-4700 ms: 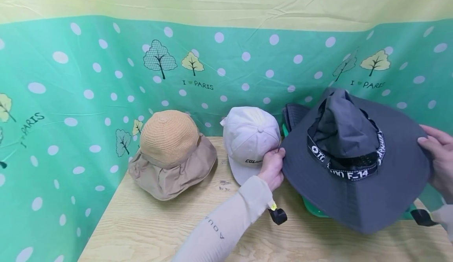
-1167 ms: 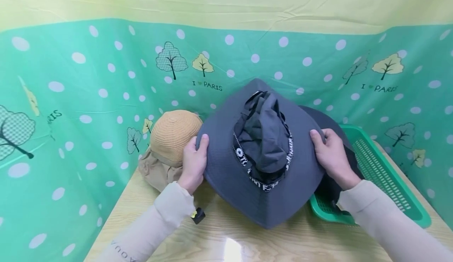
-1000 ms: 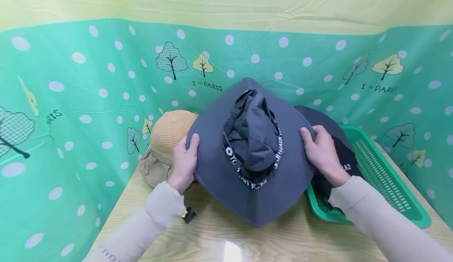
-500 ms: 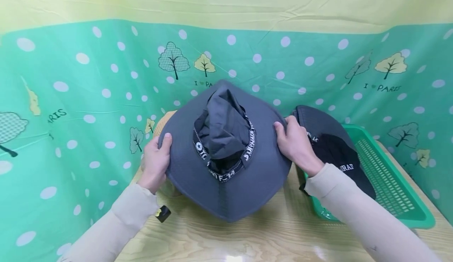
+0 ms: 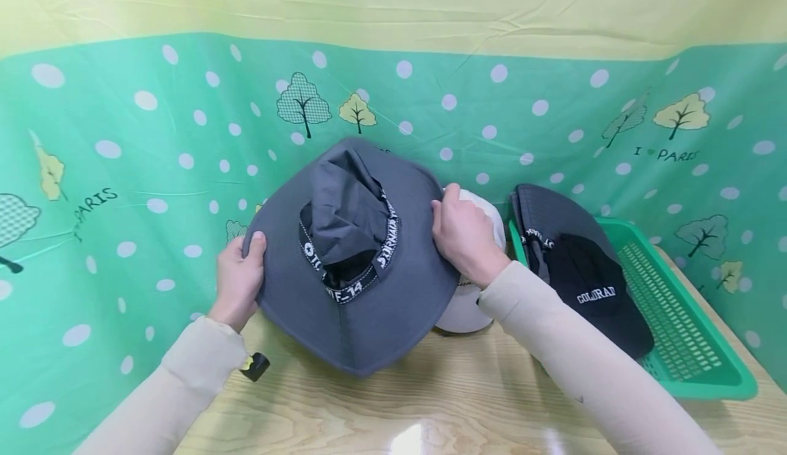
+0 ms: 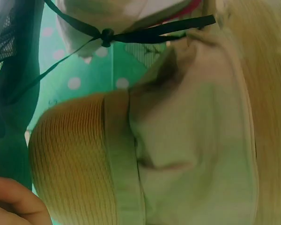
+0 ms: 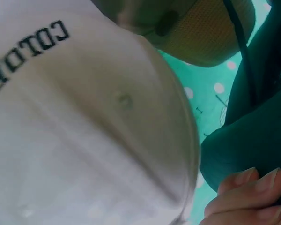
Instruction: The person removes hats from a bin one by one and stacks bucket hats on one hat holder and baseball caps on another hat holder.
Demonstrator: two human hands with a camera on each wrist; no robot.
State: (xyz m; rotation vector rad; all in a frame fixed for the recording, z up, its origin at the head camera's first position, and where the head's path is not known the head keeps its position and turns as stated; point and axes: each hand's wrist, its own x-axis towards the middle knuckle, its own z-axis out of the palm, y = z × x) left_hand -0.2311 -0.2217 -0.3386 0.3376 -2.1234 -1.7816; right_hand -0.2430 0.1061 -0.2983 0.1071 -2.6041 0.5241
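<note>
A dark grey wide-brimmed sun hat [image 5: 350, 223] with a lettered band hangs between both hands, its crown facing the head camera. My left hand [image 5: 238, 277] grips the brim at its left edge, thumb on top. At the right edge my right hand [image 5: 468, 233] pinches the brim. Behind the grey hat, the straw-crowned hat [image 6: 75, 159] with a beige cloth brim is hidden in the head view but shows in the left wrist view. A white cap [image 5: 470, 308] stands partly covered behind the grey hat and right hand; its lettering shows in the right wrist view.
A green plastic basket [image 5: 728, 366] stands on the wooden table at the right. In it lie a black cap [image 5: 599, 298] with white lettering and another dark grey hat [image 5: 547, 209]. A green dotted cloth [image 5: 154, 168] hangs behind and at the left.
Both hands have carried the grey sun hat leftward from over the basket, past the white cap, to in front of the straw hat. The basket and its black cap have come into view.
</note>
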